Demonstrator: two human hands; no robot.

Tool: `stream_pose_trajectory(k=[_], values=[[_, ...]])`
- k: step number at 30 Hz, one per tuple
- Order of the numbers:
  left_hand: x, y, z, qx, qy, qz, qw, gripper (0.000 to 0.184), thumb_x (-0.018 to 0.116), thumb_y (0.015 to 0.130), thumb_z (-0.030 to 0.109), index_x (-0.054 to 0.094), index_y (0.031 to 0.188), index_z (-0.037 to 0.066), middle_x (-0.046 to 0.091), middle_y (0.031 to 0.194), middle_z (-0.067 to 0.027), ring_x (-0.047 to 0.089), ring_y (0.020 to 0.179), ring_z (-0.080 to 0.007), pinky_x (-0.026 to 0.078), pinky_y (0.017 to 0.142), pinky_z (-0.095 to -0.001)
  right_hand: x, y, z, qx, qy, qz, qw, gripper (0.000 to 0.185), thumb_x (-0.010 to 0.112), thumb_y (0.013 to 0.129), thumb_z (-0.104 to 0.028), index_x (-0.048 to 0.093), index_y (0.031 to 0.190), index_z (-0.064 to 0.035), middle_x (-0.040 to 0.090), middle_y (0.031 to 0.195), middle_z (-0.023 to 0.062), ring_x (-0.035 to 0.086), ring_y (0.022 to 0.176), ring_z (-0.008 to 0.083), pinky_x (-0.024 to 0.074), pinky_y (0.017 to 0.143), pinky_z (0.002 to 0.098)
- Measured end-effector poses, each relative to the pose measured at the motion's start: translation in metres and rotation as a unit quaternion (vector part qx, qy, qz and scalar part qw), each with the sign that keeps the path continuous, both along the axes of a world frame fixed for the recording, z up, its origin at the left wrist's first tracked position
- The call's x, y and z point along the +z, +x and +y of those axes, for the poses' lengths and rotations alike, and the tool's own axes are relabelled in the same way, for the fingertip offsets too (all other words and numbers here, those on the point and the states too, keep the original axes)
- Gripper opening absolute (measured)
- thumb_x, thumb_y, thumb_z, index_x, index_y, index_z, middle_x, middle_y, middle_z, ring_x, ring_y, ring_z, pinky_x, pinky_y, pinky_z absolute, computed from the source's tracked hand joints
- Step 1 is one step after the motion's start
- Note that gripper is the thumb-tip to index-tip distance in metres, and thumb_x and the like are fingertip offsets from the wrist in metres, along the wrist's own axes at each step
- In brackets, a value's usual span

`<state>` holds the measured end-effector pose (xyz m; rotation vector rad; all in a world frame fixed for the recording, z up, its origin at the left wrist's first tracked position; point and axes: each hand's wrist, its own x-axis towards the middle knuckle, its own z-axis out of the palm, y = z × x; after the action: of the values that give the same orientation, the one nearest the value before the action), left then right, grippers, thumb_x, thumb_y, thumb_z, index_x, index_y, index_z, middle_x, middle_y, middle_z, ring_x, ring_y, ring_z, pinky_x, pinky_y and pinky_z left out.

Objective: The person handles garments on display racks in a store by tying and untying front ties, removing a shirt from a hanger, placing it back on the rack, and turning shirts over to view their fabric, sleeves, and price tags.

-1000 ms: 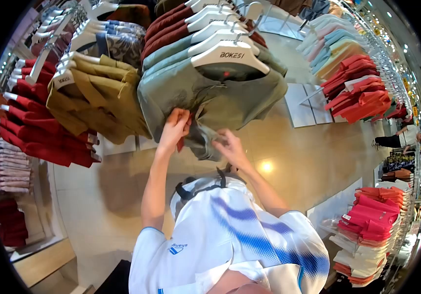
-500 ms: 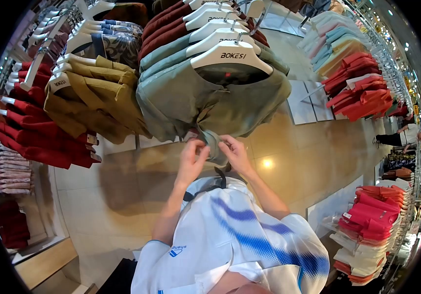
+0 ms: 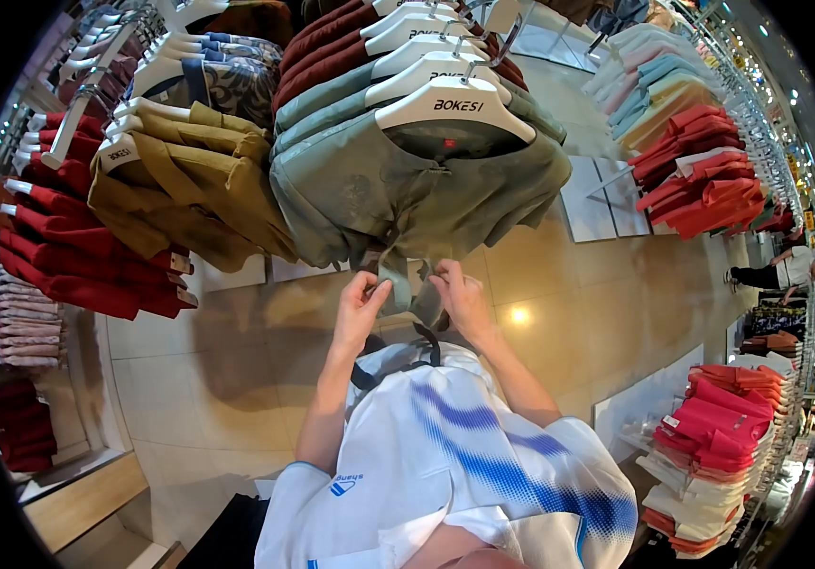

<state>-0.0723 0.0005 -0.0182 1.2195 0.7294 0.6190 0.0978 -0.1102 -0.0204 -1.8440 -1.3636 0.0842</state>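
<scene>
A grey-green garment [image 3: 351, 190] hangs facing me on a white hanger [image 3: 457, 106] lettered BOKESI. From its lower front comes a fabric strip [image 3: 394, 284] of the same colour, looped between my hands. My left hand [image 3: 360, 305] pinches this strip on the left, thumb against fingers. On the right, my right hand [image 3: 463, 302] pinches another part of the strip, close below the garment's hem. A small tag, partly hidden, shows near the strip's top.
Mustard garments [image 3: 180, 180] and red garments [image 3: 85, 247] hang on the left. Coral garments [image 3: 697, 180] hang at the right, with pink folded-looking clothes [image 3: 721, 417] nearer. Tiled floor [image 3: 237, 379] runs below the rack. A person [image 3: 792, 268] stands far right.
My hands have moved slightly apart, and the fabric strip between them is spread into a wider loop. The garment's front has shifted a little and its lower part looks drawn in.
</scene>
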Motion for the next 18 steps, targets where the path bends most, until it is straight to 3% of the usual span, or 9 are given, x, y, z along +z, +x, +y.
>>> stream_pose_trajectory(k=[2,9,11,12,14,18], values=[[-0.009,-0.002,0.000,-0.019,-0.006,-0.004,1.000,0.011,0.061,0.095,0.014,0.057,0.090,0.005,0.047,0.075,0.0084,0.038,0.066,-0.0008,0.031,0.058,-0.0186,-0.005,0.004,-0.002,0.004,-0.044,-0.044,0.998,0.023,0.067,0.086,-0.013,0.052,0.100,-0.0038,0.066,0.077,0.0142,0.066,0.066,0.0314,0.0511,0.057,0.0402],[-0.007,-0.002,-0.002,-0.019,-0.109,-0.049,0.993,0.010,0.060,0.095,0.014,0.057,0.093,0.005,0.048,0.078,0.0068,0.040,0.071,-0.0021,0.033,0.063,-0.0185,-0.021,0.009,-0.006,-0.007,-0.026,-0.073,0.997,0.019,0.068,0.084,-0.012,0.054,0.093,-0.0038,0.066,0.076,0.0142,0.065,0.067,0.0322,0.0514,0.060,0.0415],[-0.020,-0.003,-0.003,-0.020,-0.111,-0.053,0.992,0.012,0.061,0.095,0.015,0.055,0.091,0.006,0.047,0.079,0.0062,0.040,0.072,-0.0035,0.033,0.064,-0.0187,-0.011,0.010,-0.003,-0.041,0.061,-0.194,0.978,0.019,0.068,0.084,-0.014,0.054,0.091,-0.0035,0.066,0.080,0.0164,0.065,0.071,0.0348,0.0511,0.061,0.0430],[-0.029,-0.005,-0.001,-0.027,-0.066,0.002,0.997,0.016,0.063,0.093,0.015,0.052,0.087,0.006,0.045,0.076,0.0057,0.039,0.070,-0.0047,0.033,0.062,-0.0201,-0.012,0.009,-0.006,-0.043,0.065,-0.195,0.978,0.019,0.068,0.084,-0.014,0.054,0.091,-0.0035,0.066,0.080,0.0164,0.065,0.071,0.0348,0.0511,0.061,0.0430],[-0.039,-0.007,0.000,-0.031,-0.017,0.036,0.999,0.017,0.064,0.093,0.016,0.051,0.087,0.006,0.045,0.075,0.0056,0.038,0.068,-0.0044,0.032,0.060,-0.0214,-0.018,0.006,-0.016,-0.064,-0.115,-0.055,0.990,0.017,0.066,0.085,-0.014,0.054,0.092,-0.0035,0.065,0.082,0.0176,0.064,0.073,0.0370,0.0508,0.062,0.0438],[-0.036,-0.001,0.000,-0.020,0.067,0.070,0.995,0.021,0.063,0.093,0.017,0.049,0.083,0.006,0.039,0.071,0.0061,0.033,0.065,-0.0046,0.029,0.056,-0.0240,-0.023,0.005,-0.017,-0.058,-0.087,0.021,0.994,0.013,0.063,0.085,-0.012,0.054,0.091,-0.0043,0.064,0.079,0.0168,0.063,0.072,0.0390,0.0507,0.063,0.0450]])
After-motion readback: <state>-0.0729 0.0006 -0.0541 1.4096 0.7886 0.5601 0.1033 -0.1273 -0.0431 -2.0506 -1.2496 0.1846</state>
